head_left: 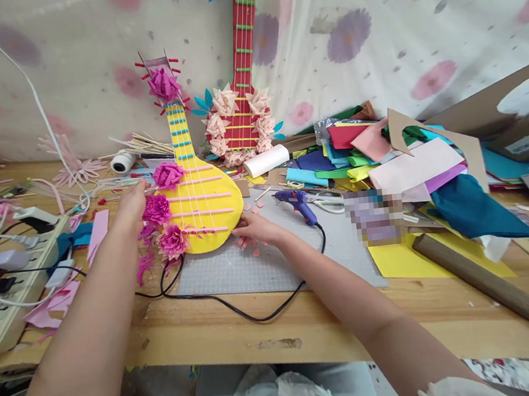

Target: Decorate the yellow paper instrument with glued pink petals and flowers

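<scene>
A yellow paper pipa [205, 198] with white strings, pink bars and blue frets stands tilted back over the grey cutting mat [282, 272]. Magenta paper flowers [156, 209] run down its left side, and another flower [164, 85] sits at its head between red pegs. At the left edge my left hand [133, 202] holds the pipa beside the flowers, its fingertips partly hidden. My right hand [256, 229] has its fingers curled at the lower right edge of the body, some of them behind it. Small pink paper bits [257, 251] lie near that hand.
A purple glue gun [297, 203] and scissors [331, 203] lie right of my hand; a black cord [253, 317] loops along the front. Behind leans a red paper instrument [242, 128]. Coloured paper [412, 163] and a cardboard tube [486, 288] are right, a power strip [16, 312] left.
</scene>
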Tool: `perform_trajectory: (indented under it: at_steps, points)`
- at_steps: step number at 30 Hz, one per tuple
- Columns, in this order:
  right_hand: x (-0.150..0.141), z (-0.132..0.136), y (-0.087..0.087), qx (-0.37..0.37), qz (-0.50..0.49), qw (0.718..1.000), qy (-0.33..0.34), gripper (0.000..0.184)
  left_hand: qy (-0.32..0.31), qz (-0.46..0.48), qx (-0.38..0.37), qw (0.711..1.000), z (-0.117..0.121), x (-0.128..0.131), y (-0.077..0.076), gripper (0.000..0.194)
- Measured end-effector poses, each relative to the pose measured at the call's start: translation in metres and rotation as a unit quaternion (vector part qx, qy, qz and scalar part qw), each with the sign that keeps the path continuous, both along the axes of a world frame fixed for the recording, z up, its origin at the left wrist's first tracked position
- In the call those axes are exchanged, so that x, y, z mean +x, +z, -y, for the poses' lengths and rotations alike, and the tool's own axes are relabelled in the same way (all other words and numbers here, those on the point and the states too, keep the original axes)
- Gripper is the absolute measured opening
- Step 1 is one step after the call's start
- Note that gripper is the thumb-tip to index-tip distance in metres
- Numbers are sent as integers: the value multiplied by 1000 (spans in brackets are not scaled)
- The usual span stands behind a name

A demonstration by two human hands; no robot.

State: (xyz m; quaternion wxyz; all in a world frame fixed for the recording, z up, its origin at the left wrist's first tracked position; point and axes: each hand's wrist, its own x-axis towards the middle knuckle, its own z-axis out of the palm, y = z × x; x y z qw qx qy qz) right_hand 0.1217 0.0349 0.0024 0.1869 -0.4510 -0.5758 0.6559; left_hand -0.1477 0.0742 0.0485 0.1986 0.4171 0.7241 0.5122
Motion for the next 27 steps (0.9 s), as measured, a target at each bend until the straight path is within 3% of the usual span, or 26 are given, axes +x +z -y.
perform_trajectory:
  at_steps: [3, 8, 13, 17, 21, 24, 27]
  points:
    - [2, 1, 1, -6, 9, 1000, -9, 14, 24, 93, -34, 995, 0, 1, 0, 32]
    - [1, 1, -2, 0, 6, 1000, -16, 17, 14, 97, -31, 995, 4, 10, 3, 29]
    - [10, 2, -4, 4, -19, 999, -36, 24, 49, 56, -12, 997, 4, 8, -1, 22]
    - [30, 7, -6, 27, -28, 997, -61, 26, 98, -38, 89, 991, 6, 10, 1, 17]
    - [60, 12, -9, 81, -6, 996, -46, 13, 48, -110, 219, 968, 21, 37, 16, 19]
    - [83, 16, -12, 113, 33, 993, -30, 14, -19, -150, 240, 959, 37, 74, 22, 21]
    - [101, 20, -13, 107, 43, 993, -18, 20, -95, -159, 224, 957, 51, 115, 13, 19]
